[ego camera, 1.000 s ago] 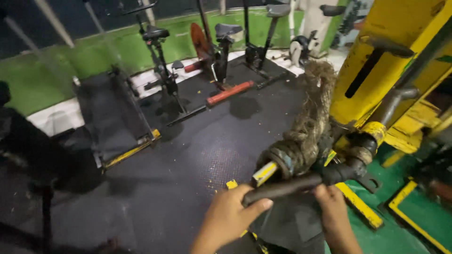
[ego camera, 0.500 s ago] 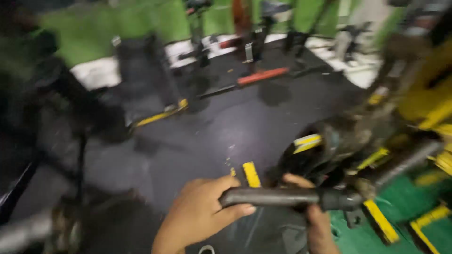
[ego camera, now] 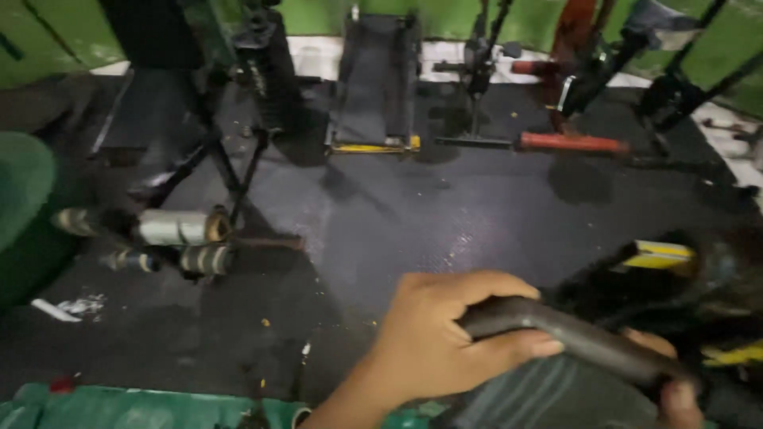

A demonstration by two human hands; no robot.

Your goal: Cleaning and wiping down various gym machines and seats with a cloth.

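Where the dark rubber floor [ego camera: 413,222] fills most of the view, one black padded bench [ego camera: 375,79] lies at the far edge, a stand with two pale rollers [ego camera: 179,230] sits at left, and one red-gripped bar [ego camera: 572,143] lies at right. Nearer, one dark curved handle [ego camera: 572,338] runs across the lower right, low in front of the person. Two hands: the left hand [ego camera: 445,342] is wrapped tight round the handle's free end, fingers curled over it; the right hand [ego camera: 675,393], mostly hidden, touches its lower end, its grip impossible to tell.
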